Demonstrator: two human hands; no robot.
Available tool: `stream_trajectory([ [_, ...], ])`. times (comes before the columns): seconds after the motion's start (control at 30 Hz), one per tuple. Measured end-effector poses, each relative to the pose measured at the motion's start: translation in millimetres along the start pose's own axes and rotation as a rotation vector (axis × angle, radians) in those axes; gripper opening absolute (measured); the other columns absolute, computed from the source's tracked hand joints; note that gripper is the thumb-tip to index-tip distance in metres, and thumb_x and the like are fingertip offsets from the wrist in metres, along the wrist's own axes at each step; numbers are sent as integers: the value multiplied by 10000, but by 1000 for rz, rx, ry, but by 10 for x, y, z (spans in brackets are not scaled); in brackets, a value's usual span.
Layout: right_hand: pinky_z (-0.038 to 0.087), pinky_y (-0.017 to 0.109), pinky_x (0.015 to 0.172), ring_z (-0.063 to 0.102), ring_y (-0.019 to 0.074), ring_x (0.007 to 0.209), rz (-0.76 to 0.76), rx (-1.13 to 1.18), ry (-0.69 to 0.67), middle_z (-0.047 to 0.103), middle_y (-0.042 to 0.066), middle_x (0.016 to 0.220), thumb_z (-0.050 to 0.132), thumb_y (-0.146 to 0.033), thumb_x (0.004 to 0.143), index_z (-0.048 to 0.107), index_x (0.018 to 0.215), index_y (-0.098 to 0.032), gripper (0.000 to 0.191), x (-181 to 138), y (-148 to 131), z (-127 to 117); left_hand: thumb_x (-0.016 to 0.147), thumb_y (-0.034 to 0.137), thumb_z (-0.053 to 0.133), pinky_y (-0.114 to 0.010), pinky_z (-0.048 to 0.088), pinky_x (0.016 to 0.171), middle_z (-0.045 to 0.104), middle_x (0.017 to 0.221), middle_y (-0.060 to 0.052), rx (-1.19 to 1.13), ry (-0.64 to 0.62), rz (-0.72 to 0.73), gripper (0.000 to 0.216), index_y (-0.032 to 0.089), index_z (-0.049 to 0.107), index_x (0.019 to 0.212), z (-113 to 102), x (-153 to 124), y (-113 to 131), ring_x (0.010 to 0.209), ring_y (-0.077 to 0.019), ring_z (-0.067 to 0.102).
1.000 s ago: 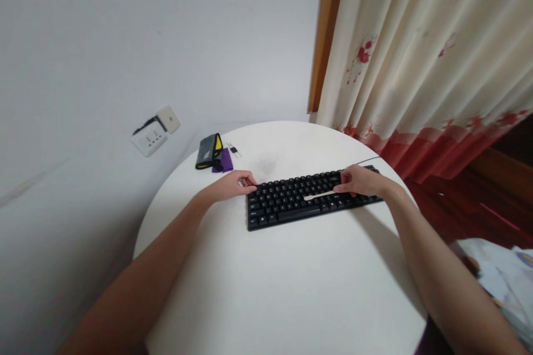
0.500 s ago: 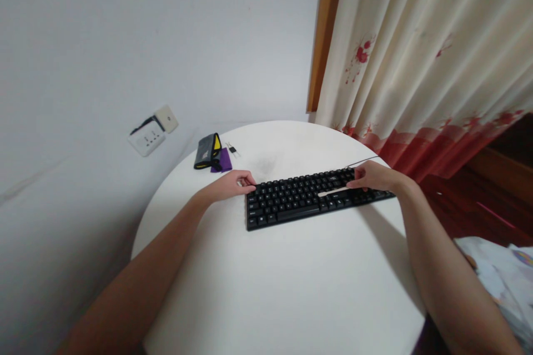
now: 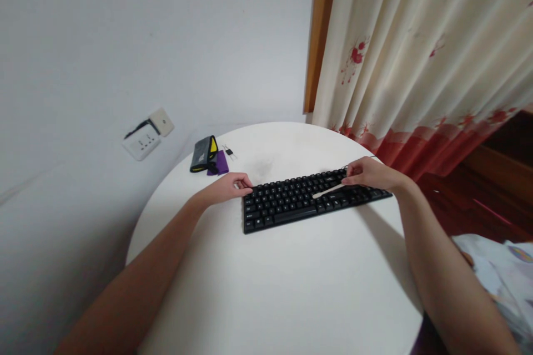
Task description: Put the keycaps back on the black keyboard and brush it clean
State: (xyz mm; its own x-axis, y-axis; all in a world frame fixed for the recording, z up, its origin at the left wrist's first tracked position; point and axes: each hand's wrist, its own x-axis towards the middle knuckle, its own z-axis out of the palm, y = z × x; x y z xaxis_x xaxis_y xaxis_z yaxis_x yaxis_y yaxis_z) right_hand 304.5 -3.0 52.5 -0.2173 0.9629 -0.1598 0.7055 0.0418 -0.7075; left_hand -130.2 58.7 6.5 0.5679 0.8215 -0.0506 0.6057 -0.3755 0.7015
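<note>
A black keyboard (image 3: 287, 198) lies slightly slanted on the white round table (image 3: 275, 283). My left hand (image 3: 231, 186) is closed at its far left corner, with thumb and fingers pinching the edge. Over the right half of the keys, my right hand (image 3: 364, 172) pinches a slim pale toothbrush (image 3: 328, 191). The brush's wider head points left and rests on or just above the keys near the right end of the letters; its bristles are too small to make out. My right fingers hide part of the far right keys.
Left of the keyboard's far side lie a folded grey and yellow cloth (image 3: 202, 154), a purple cloth (image 3: 218, 163) and a small black item with thin pale ends (image 3: 229, 152). A wall with a socket (image 3: 144, 141) borders the left; a curtain (image 3: 400, 66) hangs at the right.
The toothbrush has tilted a little, its handle end rising as my right hand lifts slightly. My left hand stays at the keyboard corner. The whole view has shifted slightly.
</note>
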Motion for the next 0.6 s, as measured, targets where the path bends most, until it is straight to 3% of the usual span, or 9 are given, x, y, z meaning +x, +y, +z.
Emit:
stream_trajectory([
  [0.1, 349, 233, 512, 471, 106, 563, -14, 154, -6, 571, -7, 615, 722, -551, 649, 612, 726, -178, 396, -26, -51, -4, 764, 470, 672, -314, 509, 743, 711, 849, -51, 8, -3, 1, 313, 173, 666, 867, 0, 0, 6, 781, -189, 641],
  [0.27, 303, 245, 467, 431, 108, 517, -35, 300, 162, 508, -10, 555, 714, -562, 663, 629, 759, -169, 414, 14, -172, 106, 764, 468, 667, -307, 509, 733, 712, 843, -51, 20, -1, -5, 310, 174, 665, 862, -2, -5, 37, 773, -188, 645],
  [0.43, 278, 241, 451, 391, 94, 481, -74, 367, 229, 484, -21, 519, 653, -586, 736, 633, 748, -160, 426, 119, -292, 304, 769, 459, 660, -302, 510, 743, 713, 854, -50, 26, -1, -4, 302, 173, 663, 867, -5, -8, 51, 782, -187, 646],
  [0.6, 291, 232, 437, 418, 92, 468, -64, 426, 262, 566, 5, 559, 624, -584, 766, 629, 765, -151, 432, 159, -354, 382, 760, 475, 658, -309, 510, 744, 707, 839, -45, 19, 1, -13, 313, 177, 658, 858, -2, -10, 47, 782, -192, 644],
])
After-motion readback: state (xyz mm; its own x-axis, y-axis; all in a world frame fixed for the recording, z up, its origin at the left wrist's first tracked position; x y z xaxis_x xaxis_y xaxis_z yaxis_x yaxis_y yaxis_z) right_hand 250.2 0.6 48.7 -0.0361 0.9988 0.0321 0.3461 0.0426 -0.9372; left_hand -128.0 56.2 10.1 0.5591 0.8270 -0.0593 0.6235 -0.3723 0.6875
